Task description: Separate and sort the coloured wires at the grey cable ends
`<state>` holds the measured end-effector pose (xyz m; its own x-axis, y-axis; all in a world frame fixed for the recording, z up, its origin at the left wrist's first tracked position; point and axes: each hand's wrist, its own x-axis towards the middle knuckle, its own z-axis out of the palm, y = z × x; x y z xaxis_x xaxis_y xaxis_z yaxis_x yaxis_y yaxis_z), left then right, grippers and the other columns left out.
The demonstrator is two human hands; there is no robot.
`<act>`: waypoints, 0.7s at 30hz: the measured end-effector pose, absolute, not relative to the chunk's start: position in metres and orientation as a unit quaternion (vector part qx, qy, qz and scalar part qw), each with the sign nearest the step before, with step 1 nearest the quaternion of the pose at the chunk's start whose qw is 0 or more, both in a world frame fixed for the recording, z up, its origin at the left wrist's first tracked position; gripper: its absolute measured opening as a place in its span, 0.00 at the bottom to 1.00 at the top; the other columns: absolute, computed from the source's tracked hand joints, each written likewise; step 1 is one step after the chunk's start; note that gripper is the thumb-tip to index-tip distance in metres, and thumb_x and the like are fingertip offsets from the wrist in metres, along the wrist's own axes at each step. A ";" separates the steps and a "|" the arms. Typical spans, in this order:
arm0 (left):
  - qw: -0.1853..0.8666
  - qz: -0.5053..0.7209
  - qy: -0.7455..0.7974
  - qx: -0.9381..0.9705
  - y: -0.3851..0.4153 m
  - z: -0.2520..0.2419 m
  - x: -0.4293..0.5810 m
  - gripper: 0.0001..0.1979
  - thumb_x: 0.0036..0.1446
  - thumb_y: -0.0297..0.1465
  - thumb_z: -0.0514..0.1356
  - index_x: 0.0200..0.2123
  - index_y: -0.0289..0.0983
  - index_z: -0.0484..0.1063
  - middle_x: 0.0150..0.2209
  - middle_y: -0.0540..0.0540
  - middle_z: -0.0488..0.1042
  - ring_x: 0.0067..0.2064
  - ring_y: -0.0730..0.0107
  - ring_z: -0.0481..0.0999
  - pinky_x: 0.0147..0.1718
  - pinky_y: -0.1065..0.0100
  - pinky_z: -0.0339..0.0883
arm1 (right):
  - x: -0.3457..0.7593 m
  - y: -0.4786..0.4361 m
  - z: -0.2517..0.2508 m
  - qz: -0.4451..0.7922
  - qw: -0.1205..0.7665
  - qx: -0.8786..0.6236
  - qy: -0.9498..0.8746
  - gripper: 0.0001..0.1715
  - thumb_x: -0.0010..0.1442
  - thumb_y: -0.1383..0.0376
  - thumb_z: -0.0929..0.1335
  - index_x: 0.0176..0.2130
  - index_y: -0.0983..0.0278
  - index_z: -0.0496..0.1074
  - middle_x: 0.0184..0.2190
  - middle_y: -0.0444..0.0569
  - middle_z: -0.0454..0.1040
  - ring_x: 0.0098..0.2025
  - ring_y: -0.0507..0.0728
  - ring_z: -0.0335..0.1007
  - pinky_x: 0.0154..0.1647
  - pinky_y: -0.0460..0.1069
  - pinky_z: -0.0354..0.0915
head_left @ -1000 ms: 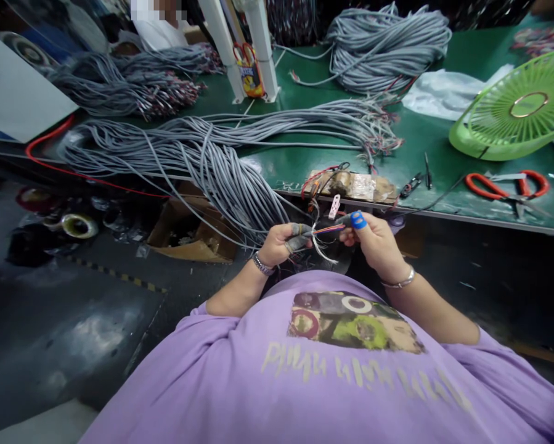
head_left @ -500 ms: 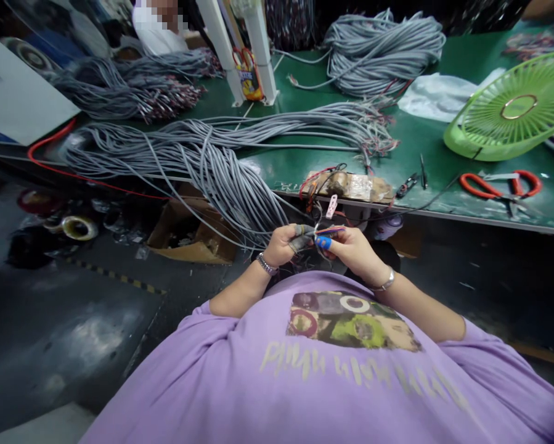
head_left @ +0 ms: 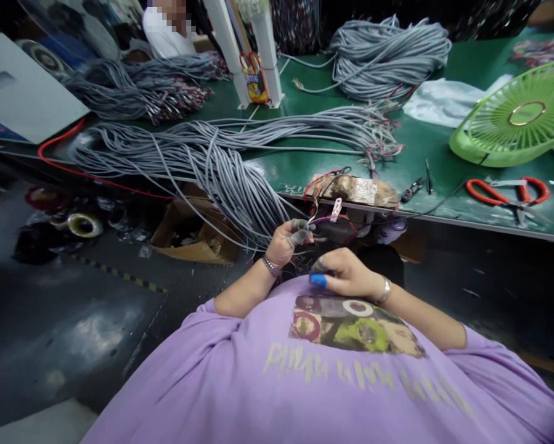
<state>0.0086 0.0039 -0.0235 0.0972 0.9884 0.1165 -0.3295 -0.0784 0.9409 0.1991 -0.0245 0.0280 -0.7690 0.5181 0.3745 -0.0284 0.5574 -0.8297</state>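
Note:
At the table's front edge, my left hand point(head_left: 286, 242) is closed on the stripped end of a grey cable. Thin coloured wires point(head_left: 321, 219) fan out of its grey-covered fingertips toward the right. My right hand point(head_left: 350, 274) is apart from the wires, low against the purple shirt. Its fingers are curled, with a blue cover on the thumb and a grey one on a finger; anything between them is hidden. Just behind the wires, a pink clip point(head_left: 336, 210) stands at the taped cardboard piece point(head_left: 369, 190). The long bundle of grey cables point(head_left: 230, 176) droops over the edge beside my left hand.
Red-handled pliers point(head_left: 508, 193), small black cutters point(head_left: 412, 190) and a green fan point(head_left: 512, 117) occupy the right side. A coiled grey cable point(head_left: 390, 55) lies behind. Below the table is an open cardboard box point(head_left: 196, 240). A person in white point(head_left: 170, 34) is at the far left.
My right hand has let go of the coloured wires and pulled back toward the shirt. My left hand keeps hold of the cable, and the wires now spread loose. The view has shifted slightly.

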 end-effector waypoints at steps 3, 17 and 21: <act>0.605 0.577 0.339 0.432 0.005 -0.023 0.005 0.23 0.38 0.45 0.74 0.32 0.34 0.76 0.25 0.48 0.77 0.26 0.74 0.74 0.28 0.72 0.67 | 0.203 -0.018 0.019 0.607 0.388 -0.285 -0.633 0.20 0.60 0.54 0.69 0.24 0.65 0.70 0.16 0.40 0.64 0.18 0.47 0.55 0.21 0.45 0.54; 0.495 0.515 0.358 0.602 0.002 -0.028 0.000 0.18 0.49 0.43 0.70 0.35 0.34 0.81 0.29 0.48 0.74 0.32 0.73 0.72 0.35 0.72 0.68 | 0.180 -0.014 0.021 0.714 0.445 -0.417 -0.343 0.25 0.35 0.61 0.82 0.31 0.65 0.72 0.27 0.45 0.78 0.27 0.50 0.71 0.23 0.43 0.63; 0.490 0.508 0.360 0.610 0.001 -0.028 0.000 0.18 0.49 0.44 0.69 0.36 0.35 0.81 0.29 0.48 0.73 0.32 0.73 0.71 0.34 0.72 0.67 | 0.179 -0.013 0.020 0.710 0.450 -0.413 -0.350 0.26 0.34 0.60 0.82 0.31 0.64 0.71 0.24 0.44 0.77 0.26 0.50 0.71 0.23 0.43 0.63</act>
<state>0.0000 0.0013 -0.0285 0.2244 0.9370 0.2676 -0.0581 -0.2612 0.9635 0.1786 -0.0132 0.0196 -0.2530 0.9286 -0.2715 -0.3490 -0.3494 -0.8696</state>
